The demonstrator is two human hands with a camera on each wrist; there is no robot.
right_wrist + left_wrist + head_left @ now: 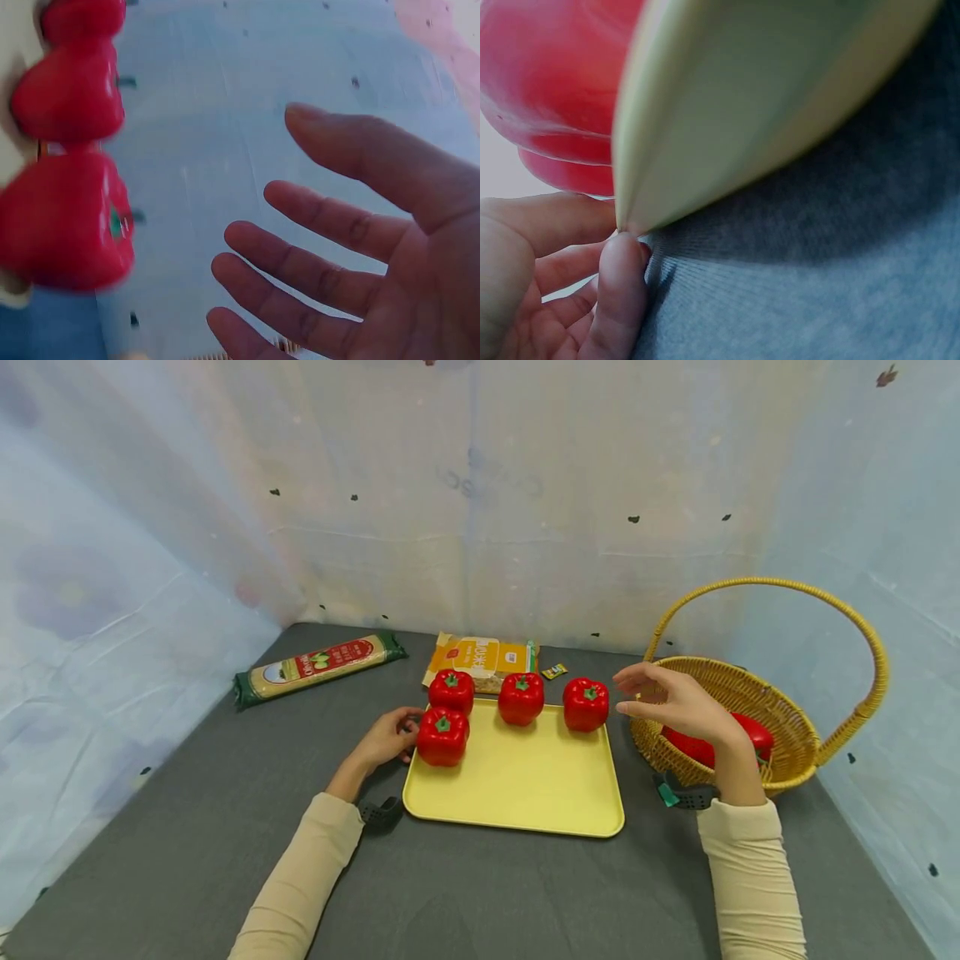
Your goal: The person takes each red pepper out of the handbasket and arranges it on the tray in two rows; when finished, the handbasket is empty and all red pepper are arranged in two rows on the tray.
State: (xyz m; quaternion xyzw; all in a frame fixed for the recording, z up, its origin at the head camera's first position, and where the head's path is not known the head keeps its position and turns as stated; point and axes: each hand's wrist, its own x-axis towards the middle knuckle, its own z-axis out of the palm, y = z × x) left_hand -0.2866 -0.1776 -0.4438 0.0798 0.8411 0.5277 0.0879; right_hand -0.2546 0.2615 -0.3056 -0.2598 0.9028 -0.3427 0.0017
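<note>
Several red bell peppers stand on a yellow tray [525, 785], mostly along its far and left edges. My left hand [390, 737] is at the tray's left edge, beside the front left pepper [442, 739]. In the left wrist view, the thumb [619, 289] and forefinger pinch the tray's rim. My right hand [678, 702] hovers between the rightmost pepper [587, 704] and a wicker basket [798, 777]. Its fingers are spread and slightly bent in the right wrist view, with nothing held. Inside the basket lies another red pepper [752, 737], partly hidden by the right wrist.
Behind the tray lies an orange and clear food packet [483, 660], with a small yellow sachet [555, 671] to its right. A long green and red pasta packet [322, 668] rests at the back left. The basket's tall handle [873, 652] arches over the right side.
</note>
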